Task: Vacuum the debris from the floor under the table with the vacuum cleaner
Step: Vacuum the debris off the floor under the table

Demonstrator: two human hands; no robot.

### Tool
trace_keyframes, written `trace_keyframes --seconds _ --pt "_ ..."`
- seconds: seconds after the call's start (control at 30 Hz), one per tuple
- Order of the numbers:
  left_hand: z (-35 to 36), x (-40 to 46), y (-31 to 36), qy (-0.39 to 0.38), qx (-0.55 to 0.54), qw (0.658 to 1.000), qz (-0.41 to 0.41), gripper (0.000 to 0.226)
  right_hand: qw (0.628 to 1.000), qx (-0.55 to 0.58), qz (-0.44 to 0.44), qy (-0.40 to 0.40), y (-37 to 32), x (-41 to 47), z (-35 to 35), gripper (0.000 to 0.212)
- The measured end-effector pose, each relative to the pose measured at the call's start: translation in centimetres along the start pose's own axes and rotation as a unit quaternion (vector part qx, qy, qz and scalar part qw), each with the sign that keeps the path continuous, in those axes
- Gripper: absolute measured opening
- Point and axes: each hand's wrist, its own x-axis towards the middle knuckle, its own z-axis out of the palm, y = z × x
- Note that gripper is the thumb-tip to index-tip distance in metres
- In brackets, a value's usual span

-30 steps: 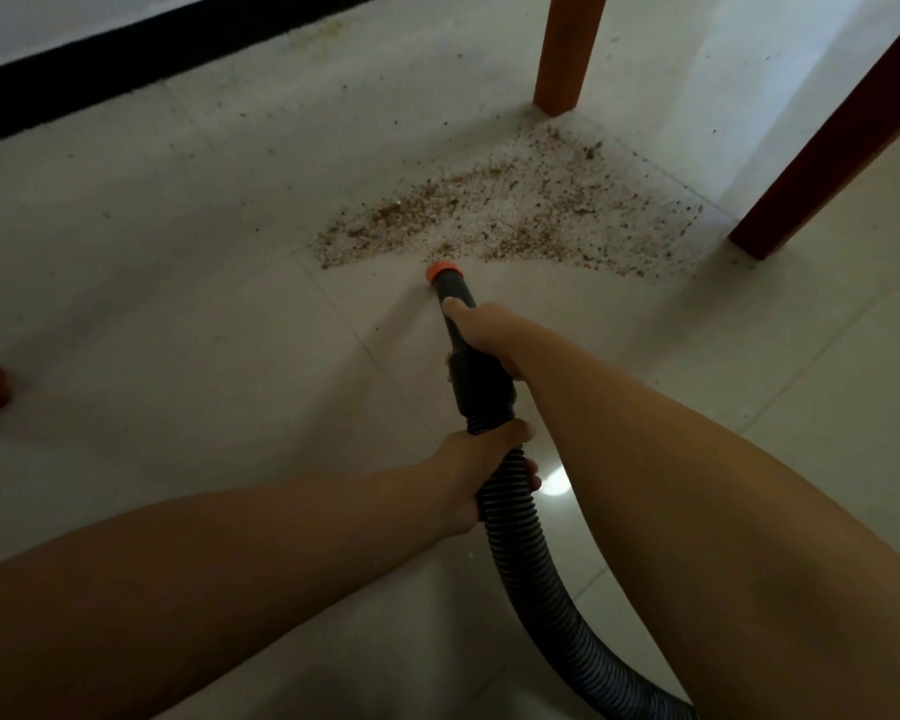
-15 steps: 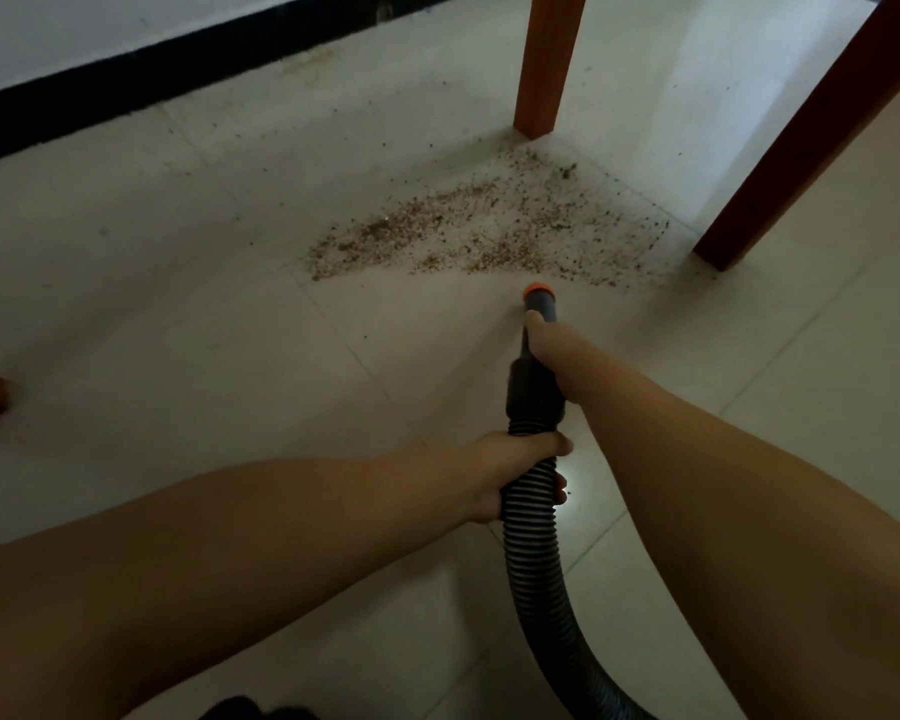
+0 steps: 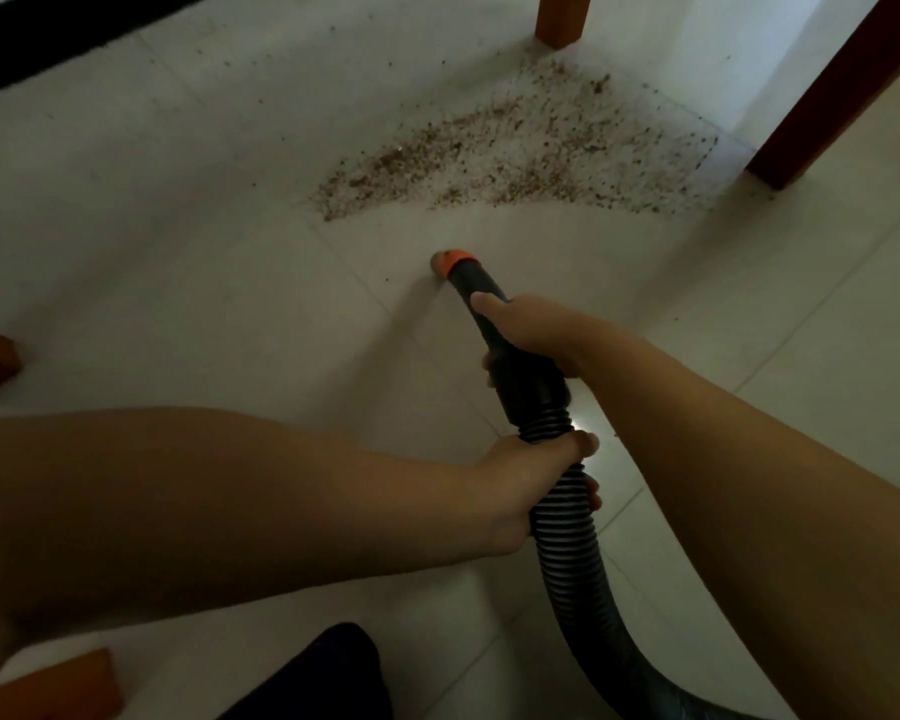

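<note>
Debris (image 3: pixel 515 148) lies in a broad brown fan on the pale tiled floor (image 3: pixel 178 252), spreading from the foot of an orange wooden table leg (image 3: pixel 562 18) at the top of the view across toward a darker, reddish leg (image 3: pixel 827 96) on the right. A few loose specks sit scattered beyond the main patch, up toward the dark skirting strip (image 3: pixel 48 39) along the wall.

The vacuum hose (image 3: pixel 567 537), black and ribbed, curves in from the lower right and ends in a smooth dark handle with an orange nozzle tip (image 3: pixel 455 259). That tip sits low at the floor, near the front edge of the fan but apart from it, on a stretch of tile that looks bare apart from a stray crumb or two. The right hand (image 3: pixel 531 330) is wrapped around the smooth handle just behind the tip, thumb laid along the top. The left hand (image 3: pixel 536 475) is curled round the ribbed part of the hose further back, fingers closed over it.

As a judgement, the job is under way yet far from finished: the tile in front of the patch looks clean, while nearly the whole dense spread, plus the scattered bits near the skirting, remains to be picked up. Whether the machine is running cannot be told from this view. The corner close against the orange leg will probably need the nozzle angled in tight
</note>
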Motion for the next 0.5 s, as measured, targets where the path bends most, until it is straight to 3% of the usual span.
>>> trace_keyframes --seconds 0.2,0.37,0.5 --pt "0.6 -1.7 -0.9 0.015 -0.008 1.0 -0.011 0.012 0.998 -0.008 0.021 -0.055 -0.4 -2.1 1.3 0.052" --pt "-2.4 -2.1 0.3 0.052 -0.039 0.998 0.024 0.011 0.998 -0.035 -0.022 -0.052 -3.0 -0.2 4.0 0.063" --pt "-3.9 -1.3 0.8 0.063 -0.052 0.996 0.047 0.014 0.997 -0.039 -0.042 -0.044 -4.0 1.2 4.9 0.06"
